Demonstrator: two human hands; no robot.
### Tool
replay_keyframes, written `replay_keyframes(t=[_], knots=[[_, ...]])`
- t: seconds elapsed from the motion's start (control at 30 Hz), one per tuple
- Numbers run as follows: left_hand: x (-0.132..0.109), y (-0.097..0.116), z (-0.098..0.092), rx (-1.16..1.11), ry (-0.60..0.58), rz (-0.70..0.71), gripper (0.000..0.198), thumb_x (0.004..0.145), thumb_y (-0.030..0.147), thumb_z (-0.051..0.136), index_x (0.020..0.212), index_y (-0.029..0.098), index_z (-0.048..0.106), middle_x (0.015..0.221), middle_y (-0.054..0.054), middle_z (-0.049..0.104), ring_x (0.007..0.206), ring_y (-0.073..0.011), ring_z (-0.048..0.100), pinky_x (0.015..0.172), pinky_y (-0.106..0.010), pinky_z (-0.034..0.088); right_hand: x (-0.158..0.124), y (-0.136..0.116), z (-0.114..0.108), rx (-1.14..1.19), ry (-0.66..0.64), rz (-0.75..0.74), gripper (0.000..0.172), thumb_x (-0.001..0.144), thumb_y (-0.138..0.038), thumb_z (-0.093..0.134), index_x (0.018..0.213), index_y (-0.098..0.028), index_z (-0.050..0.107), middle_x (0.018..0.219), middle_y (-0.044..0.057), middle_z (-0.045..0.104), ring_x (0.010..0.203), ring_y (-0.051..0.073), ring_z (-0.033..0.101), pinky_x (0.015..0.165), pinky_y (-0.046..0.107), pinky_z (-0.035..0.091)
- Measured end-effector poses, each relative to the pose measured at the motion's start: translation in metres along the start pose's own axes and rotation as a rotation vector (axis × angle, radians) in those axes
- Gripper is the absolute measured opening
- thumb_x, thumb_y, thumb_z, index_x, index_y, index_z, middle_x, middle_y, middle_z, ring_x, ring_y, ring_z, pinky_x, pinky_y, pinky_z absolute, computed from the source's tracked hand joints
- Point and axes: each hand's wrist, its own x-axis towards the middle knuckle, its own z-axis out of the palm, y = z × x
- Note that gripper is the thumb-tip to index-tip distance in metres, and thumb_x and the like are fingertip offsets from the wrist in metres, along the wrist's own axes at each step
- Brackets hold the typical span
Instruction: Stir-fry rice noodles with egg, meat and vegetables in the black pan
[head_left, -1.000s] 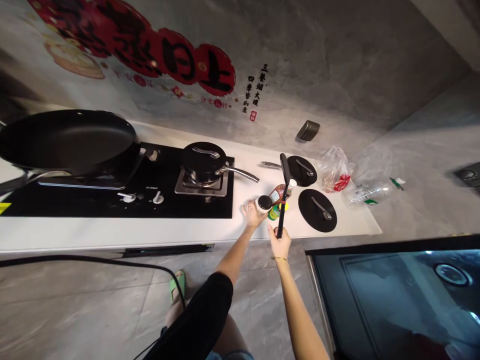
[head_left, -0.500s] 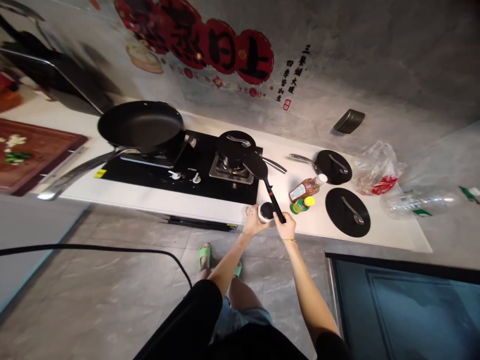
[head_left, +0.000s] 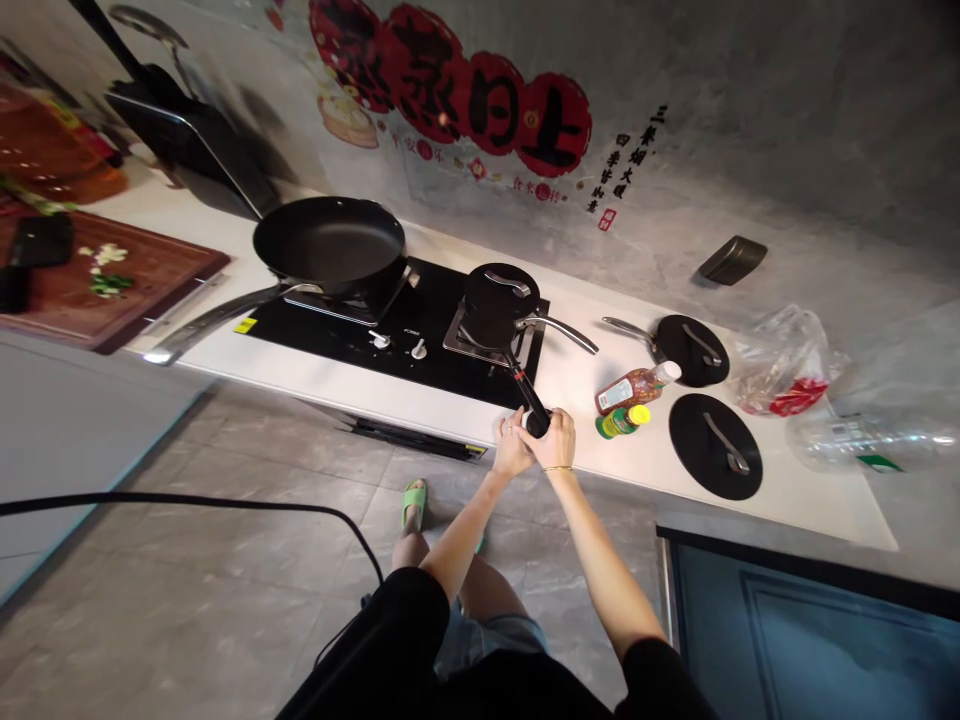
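My right hand [head_left: 559, 440] is closed round the handle of a black spatula [head_left: 517, 378], whose blade points toward the small black pot [head_left: 499, 292] on the right burner. My left hand [head_left: 511, 447] is closed round a small jar with a black lid [head_left: 534, 424] at the counter's front edge; the jar is mostly hidden between the two hands. Just right of them lie a red sauce bottle [head_left: 634, 387] and a green bottle with a yellow cap [head_left: 621, 422].
A large black frying pan [head_left: 330, 240] sits on the left burner of the black hob [head_left: 390, 320]. Two black lids [head_left: 716, 445] and a plastic bag [head_left: 784, 360] lie on the white counter to the right. A wooden cutting board [head_left: 105, 290] with greens is far left.
My right hand swung the spatula from upright over the bottles to leaning left over the hob and moved against my left hand. The view shifted left, showing the cutting board.
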Motion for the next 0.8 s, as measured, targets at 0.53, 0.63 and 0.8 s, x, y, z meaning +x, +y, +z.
replay_keyframes(t=[0.53, 0.63, 0.8], knots=[[0.024, -0.015, -0.002, -0.237, -0.167, -0.036, 0.076, 0.055, 0.040, 0.071, 0.120, 0.015, 0.042, 0.110, -0.014, 0.057, 0.096, -0.0292, 0.060, 0.080, -0.040, 0.049, 0.009, 0.013, 0.014, 0.038, -0.032, -0.241, 0.028, 0.081, -0.045, 0.053, 0.083, -0.018, 0.057, 0.098, 0.013, 0.063, 0.091, 0.024, 0.054, 0.080, 0.036, 0.046], [0.025, -0.012, -0.005, -0.184, -0.166, -0.067, 0.080, 0.056, 0.040, 0.071, 0.124, 0.014, 0.039, 0.113, -0.017, 0.057, 0.101, -0.0315, 0.059, 0.083, -0.043, 0.048, 0.015, 0.013, 0.005, 0.038, -0.087, -0.228, 0.033, 0.085, -0.047, 0.047, 0.083, -0.016, 0.058, 0.097, 0.015, 0.060, 0.094, 0.025, 0.053, 0.082, 0.037, 0.045], [0.019, -0.004, -0.028, -0.092, -0.107, 0.004, 0.115, 0.053, 0.056, 0.073, 0.141, 0.010, 0.015, 0.146, -0.025, 0.024, 0.137, -0.0370, 0.018, 0.107, -0.057, 0.019, 0.037, 0.013, -0.026, -0.056, -0.168, -0.082, 0.041, 0.089, -0.051, 0.038, 0.082, -0.015, 0.057, 0.086, 0.012, 0.056, 0.080, 0.023, 0.054, 0.073, 0.035, 0.044]])
